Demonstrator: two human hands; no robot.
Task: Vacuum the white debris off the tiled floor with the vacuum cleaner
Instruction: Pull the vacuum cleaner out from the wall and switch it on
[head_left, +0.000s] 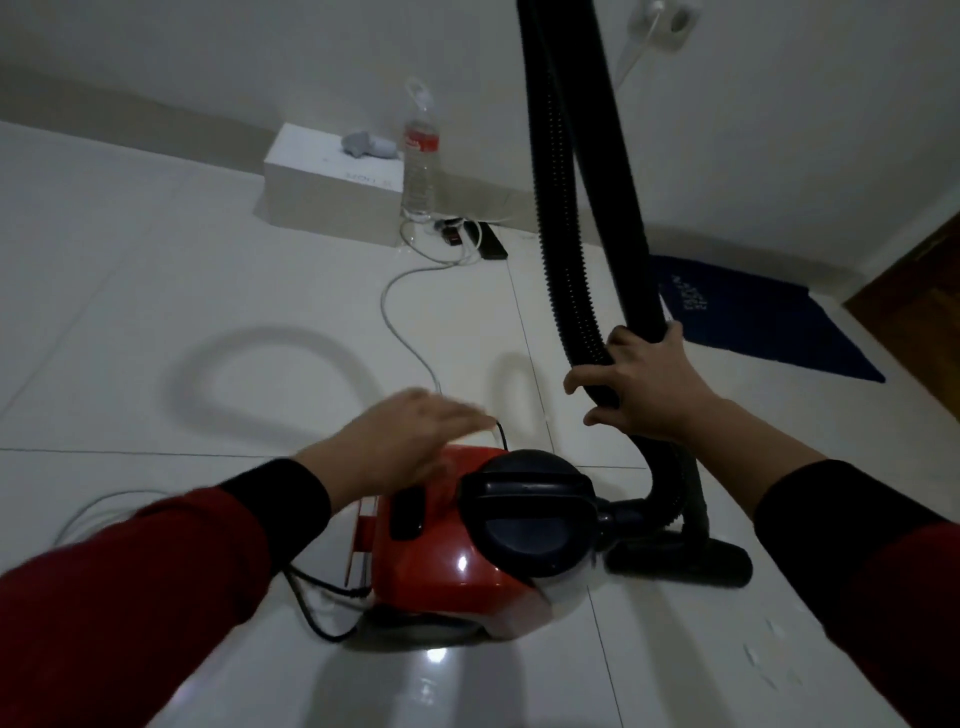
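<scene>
Debris (769, 657), small white flecks, lies on the floor (156, 322) toward the near right edge, just beside my right sleeve. My right hand (641, 387) wraps the hose (558, 208) and wand together, keeping them upright and off the vacuum (441, 551). My left hand (415, 441), flat and empty, hovers over the red body, probably for the switch.

The left hand (410, 441) is smearing with motion, its fingertips hiding the vacuum cleaner's (441, 545) rear. The hose (563, 208) is running off the top edge, far above the right hand's (644, 384) fingers.
</scene>
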